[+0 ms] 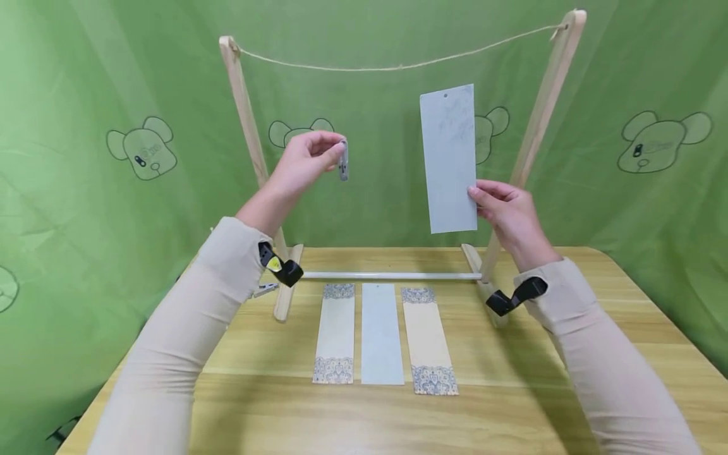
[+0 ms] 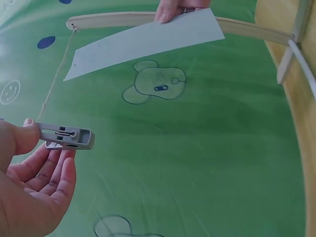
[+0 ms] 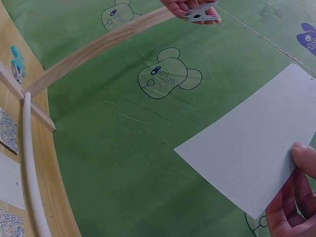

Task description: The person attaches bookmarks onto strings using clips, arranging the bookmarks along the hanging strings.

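My left hand [image 1: 311, 158] pinches a grey clothespin [image 1: 344, 161] between thumb and fingers, below the left part of the string [image 1: 364, 68]. The left wrist view shows the clothespin [image 2: 66, 136] side-on, its spring visible. My right hand [image 1: 509, 212] grips a pale blue-grey paper card [image 1: 450, 164] by its lower right edge. Upright and slightly tilted, the card has a small hole near its top and a faint print at upper right. Its top edge is below the string, on the right side of the frame. In the right wrist view, the card [image 3: 256, 143] spreads out from my thumb.
Wooden posts [image 1: 246, 114] hold the string, joined low by a white rod [image 1: 392, 275]. On the table [image 1: 256, 404] lie a patterned card [image 1: 335, 335], a plain pale card [image 1: 382, 335] and a cream card [image 1: 428, 341]. Other clothespins [image 3: 18, 64] lie by the left foot.
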{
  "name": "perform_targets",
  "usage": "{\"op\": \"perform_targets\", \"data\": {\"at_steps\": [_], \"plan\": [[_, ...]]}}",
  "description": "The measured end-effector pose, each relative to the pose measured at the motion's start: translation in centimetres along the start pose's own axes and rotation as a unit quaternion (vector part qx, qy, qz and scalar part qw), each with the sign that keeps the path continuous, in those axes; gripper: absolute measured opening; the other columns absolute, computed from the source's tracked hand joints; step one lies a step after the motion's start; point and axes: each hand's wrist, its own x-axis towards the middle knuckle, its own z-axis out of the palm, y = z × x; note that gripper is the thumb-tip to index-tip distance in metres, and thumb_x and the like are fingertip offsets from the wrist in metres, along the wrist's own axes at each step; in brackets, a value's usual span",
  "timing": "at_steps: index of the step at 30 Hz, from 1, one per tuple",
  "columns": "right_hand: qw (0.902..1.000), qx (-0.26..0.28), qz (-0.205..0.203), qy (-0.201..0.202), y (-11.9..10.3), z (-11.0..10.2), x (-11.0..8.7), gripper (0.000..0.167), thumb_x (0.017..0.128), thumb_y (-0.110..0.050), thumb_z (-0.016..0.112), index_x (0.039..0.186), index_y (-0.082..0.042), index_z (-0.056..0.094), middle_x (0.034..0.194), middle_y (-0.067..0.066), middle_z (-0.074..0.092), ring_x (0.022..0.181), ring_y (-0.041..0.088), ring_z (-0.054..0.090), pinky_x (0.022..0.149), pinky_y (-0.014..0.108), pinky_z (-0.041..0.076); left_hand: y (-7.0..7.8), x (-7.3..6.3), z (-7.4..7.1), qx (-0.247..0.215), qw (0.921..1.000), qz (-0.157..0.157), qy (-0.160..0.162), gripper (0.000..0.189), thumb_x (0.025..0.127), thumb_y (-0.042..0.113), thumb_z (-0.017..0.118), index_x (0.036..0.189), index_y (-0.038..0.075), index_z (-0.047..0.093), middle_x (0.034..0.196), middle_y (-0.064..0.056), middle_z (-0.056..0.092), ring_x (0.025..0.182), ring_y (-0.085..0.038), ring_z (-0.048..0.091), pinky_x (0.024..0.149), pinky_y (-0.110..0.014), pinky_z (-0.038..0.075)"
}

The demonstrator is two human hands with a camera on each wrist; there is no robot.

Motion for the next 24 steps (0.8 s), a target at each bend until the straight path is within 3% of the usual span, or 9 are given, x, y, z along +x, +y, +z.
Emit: {"op": "perform_targets", "data": {"at_steps": [12, 20, 24], "plan": [[0.9996, 0.017, -0.020, 0.003, -1.5, 0.8, 1.0, 0.012, 0.080, -0.002, 0.073, 0.083, -0.012, 0.075, 0.080, -0.001, 0.071, 0.070, 0.009, 0.063, 0.062, 0.018, 0.053, 4.9, 3.2, 2.0, 0.036, 0.9990, 0.021, -0.017, 0.029, 0.094, 0.014, 0.059, 0.120, 0.003, 0.058, 0.109, -0.008, 0.062, 0.098, -0.013, 0.056, 0.089, -0.023, 0.049], [0.9993, 0.024, -0.029, 0.000, -1.7, 1.0, 1.6, 0.014, 0.081, 0.002, 0.070, 0.082, -0.011, 0.075, 0.079, 0.000, 0.071, 0.069, 0.010, 0.064, 0.061, 0.018, 0.053, 8.0, 4.9, 2.7, 0.031, 0.9992, -0.018, -0.019, 0.029, 0.093, 0.017, 0.060, 0.120, 0.008, 0.059, 0.112, -0.003, 0.061, 0.100, -0.010, 0.055, 0.085, -0.018, 0.048], [0.9991, 0.029, -0.031, 0.004, -1.7, 0.9, 1.8, 0.011, 0.078, 0.000, 0.074, 0.082, -0.011, 0.075, 0.079, 0.000, 0.071, 0.067, 0.010, 0.064, 0.059, 0.018, 0.053, 9.2, 5.5, 3.2, 0.019, 0.9994, -0.015, -0.024, 0.031, 0.092, 0.017, 0.061, 0.121, 0.007, 0.058, 0.117, -0.004, 0.061, 0.101, -0.010, 0.056, 0.086, -0.018, 0.048]]}}
